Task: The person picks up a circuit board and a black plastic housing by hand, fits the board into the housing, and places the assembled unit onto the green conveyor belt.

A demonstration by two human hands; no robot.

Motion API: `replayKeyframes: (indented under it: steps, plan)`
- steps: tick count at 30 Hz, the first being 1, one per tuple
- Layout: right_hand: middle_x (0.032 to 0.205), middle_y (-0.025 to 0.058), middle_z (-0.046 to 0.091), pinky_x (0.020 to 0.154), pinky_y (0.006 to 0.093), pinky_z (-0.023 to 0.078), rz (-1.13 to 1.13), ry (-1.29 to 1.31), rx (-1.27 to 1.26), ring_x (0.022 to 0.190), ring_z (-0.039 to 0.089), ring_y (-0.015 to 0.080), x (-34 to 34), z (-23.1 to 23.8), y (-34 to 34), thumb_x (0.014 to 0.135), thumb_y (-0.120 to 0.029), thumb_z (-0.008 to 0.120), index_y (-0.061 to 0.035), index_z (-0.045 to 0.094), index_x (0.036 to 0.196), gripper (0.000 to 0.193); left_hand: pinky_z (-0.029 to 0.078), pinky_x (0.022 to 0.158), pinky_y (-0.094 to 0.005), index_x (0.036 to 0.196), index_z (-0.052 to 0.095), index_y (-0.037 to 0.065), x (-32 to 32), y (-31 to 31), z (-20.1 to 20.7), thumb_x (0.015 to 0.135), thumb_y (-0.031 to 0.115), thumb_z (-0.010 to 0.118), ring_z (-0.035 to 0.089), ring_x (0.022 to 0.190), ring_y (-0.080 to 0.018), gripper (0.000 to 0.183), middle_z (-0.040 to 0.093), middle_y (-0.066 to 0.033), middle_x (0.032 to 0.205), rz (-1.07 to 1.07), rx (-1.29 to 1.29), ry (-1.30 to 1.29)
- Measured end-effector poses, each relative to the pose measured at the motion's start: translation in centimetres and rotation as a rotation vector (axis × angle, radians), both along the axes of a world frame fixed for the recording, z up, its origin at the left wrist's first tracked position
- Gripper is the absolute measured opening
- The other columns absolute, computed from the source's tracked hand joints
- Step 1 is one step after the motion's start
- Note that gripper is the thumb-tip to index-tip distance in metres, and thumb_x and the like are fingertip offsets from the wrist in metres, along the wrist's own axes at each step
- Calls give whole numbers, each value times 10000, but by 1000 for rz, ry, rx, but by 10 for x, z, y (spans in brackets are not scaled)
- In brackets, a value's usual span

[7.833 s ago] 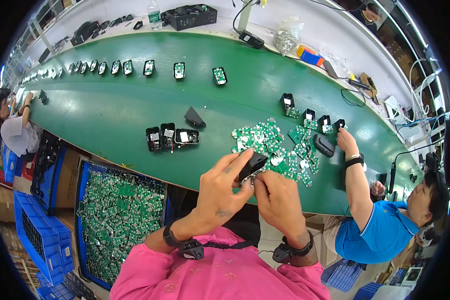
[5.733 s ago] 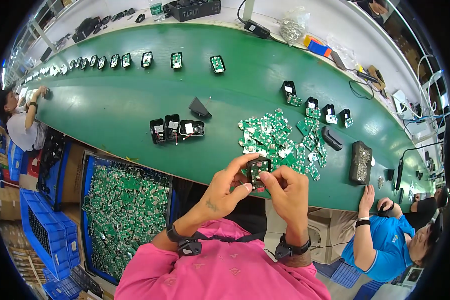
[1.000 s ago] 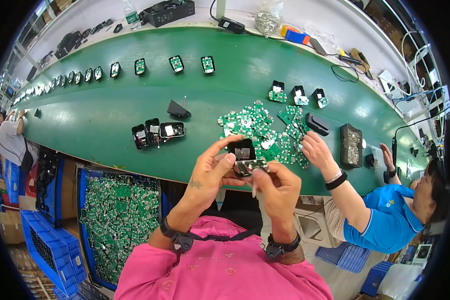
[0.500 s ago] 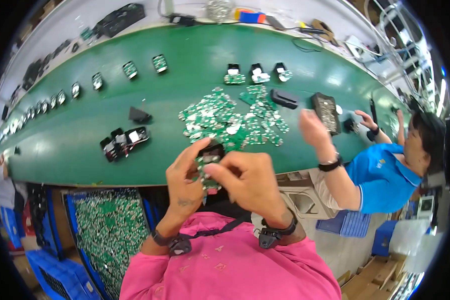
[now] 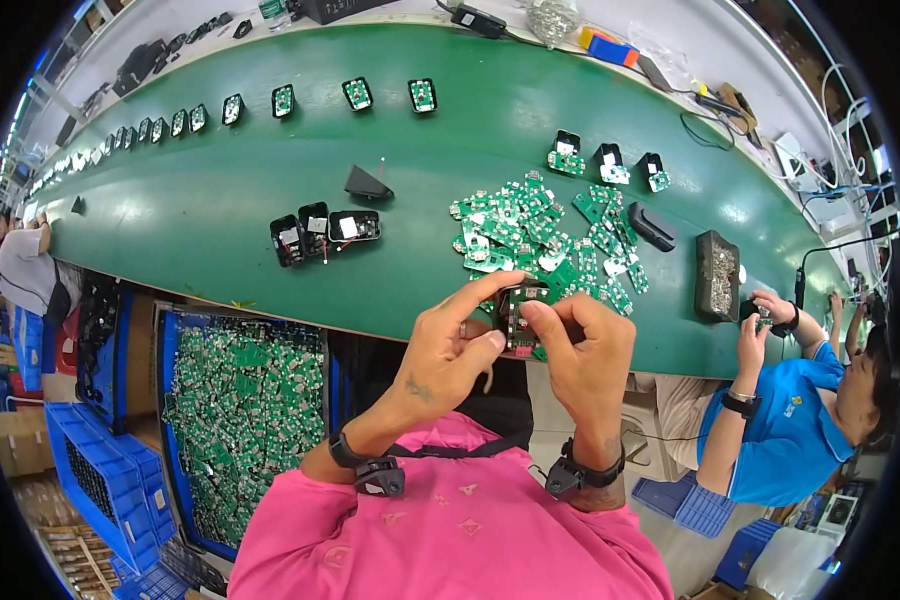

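From the head camera I see both hands raised over the near edge of the green conveyor belt [image 5: 220,200], pinching one small black housing [image 5: 519,318] with a green board set in it. The left hand [image 5: 448,345] grips its left side with thumb and forefinger closed; the right hand [image 5: 588,345] clamps its right side. Just beyond lies a heap of green circuit boards [image 5: 540,235]. Three open black housings [image 5: 312,228] sit to the left. A blue crate of boards [image 5: 240,410] stands below. At right, a co-worker in a blue shirt [image 5: 790,440] is at work.
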State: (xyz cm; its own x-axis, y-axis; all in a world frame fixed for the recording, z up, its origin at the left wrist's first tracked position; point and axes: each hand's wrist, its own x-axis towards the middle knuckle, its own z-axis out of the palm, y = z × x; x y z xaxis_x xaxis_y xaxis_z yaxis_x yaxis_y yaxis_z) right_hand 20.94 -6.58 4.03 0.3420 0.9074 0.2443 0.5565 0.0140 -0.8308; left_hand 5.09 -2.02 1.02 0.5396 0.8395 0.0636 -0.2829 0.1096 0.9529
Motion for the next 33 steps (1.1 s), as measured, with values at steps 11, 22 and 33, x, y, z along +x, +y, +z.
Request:
replayKeyframes:
  steps: [11,22,33]
  plan:
    - [569,27,563,467,256,337,62,31,-94,531,459,54,18,-16,10,844,-205,801,35,642,736,308,580,596,-241,1407,430,44,2,18,3,928,-8,506,682,813,-120,487,600,-157,1226,-168,-83,169]
    - [675,10,613,509,250,415,160,149,-182,570,479,66,12,-15,7,953,-163,643,25,689,1110,249,638,690,-271,1359,474,9,14,20,1,912,-29,514,667,944,-156,450,607,-139,1182,-56,-87,116]
    - [818,35,665,652,232,475,214,288,-14,720,519,35,11,-33,14,938,-41,613,-35,568,1382,446,646,735,-294,1355,498,0,13,25,-7,920,-34,534,657,981,-167,437,608,-127,1183,-29,39,91]
